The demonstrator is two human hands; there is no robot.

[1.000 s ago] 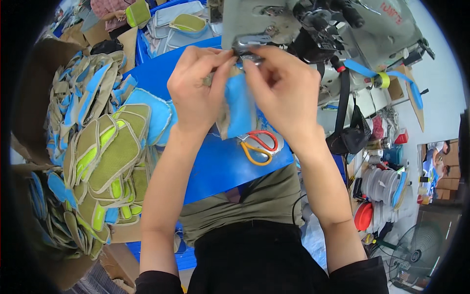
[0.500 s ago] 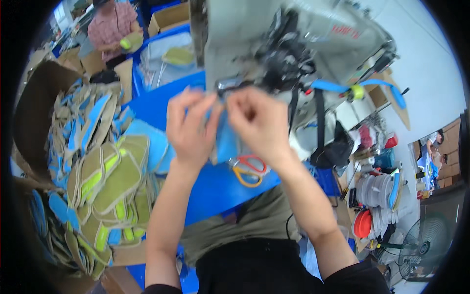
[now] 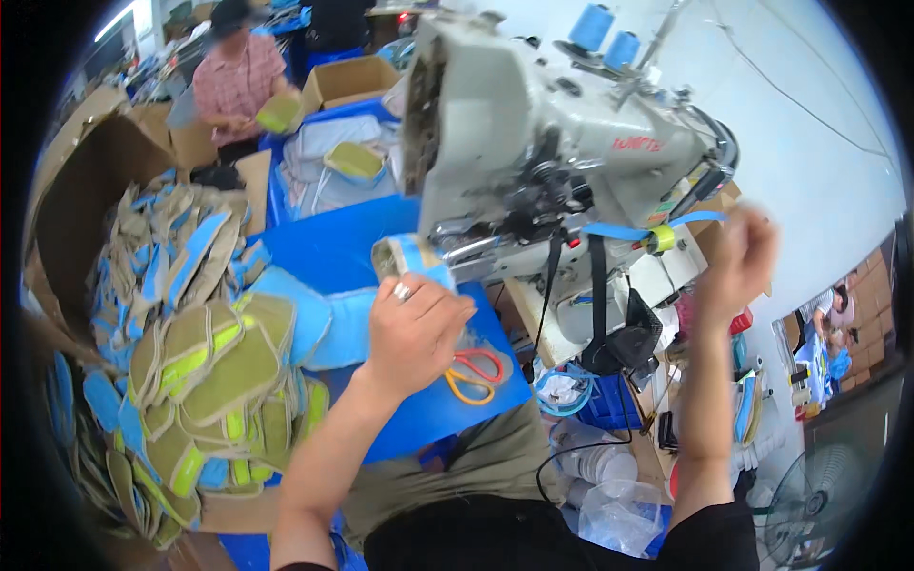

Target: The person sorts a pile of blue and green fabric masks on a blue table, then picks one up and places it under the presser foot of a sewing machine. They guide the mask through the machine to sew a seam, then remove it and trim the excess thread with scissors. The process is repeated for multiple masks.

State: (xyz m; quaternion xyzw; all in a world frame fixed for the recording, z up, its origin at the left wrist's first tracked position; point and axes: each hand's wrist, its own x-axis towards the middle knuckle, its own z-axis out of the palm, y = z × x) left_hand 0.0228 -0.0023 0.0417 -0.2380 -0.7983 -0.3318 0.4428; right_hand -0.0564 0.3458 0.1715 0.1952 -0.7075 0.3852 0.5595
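Observation:
A small curved olive fabric piece with a blue band (image 3: 411,255) sits at the end of the sewing machine's (image 3: 571,124) narrow arm. My left hand (image 3: 414,328) is closed on its lower edge, fingers bent. Right of the machine, my right hand (image 3: 745,262) is raised and blurred, its fingers curled at a blue tape (image 3: 619,231). That tape runs from the machine through a yellow-green guide (image 3: 659,239) to my fingertips. Scissors with red and orange handles (image 3: 473,377) lie on the blue tabletop (image 3: 405,428), just right of my left wrist.
Olive and blue fabric pieces (image 3: 214,371) heap up at left, beside a large cardboard box (image 3: 71,209) of more pieces. Blue thread cones (image 3: 592,29) top the machine. A person (image 3: 238,81) holds a piece at far left. A fan (image 3: 814,495) stands at lower right.
My hands were together at the machine; the right has swung out to the blue tape, while the left stays near the fabric. The machine now shows more fully as the view shifted.

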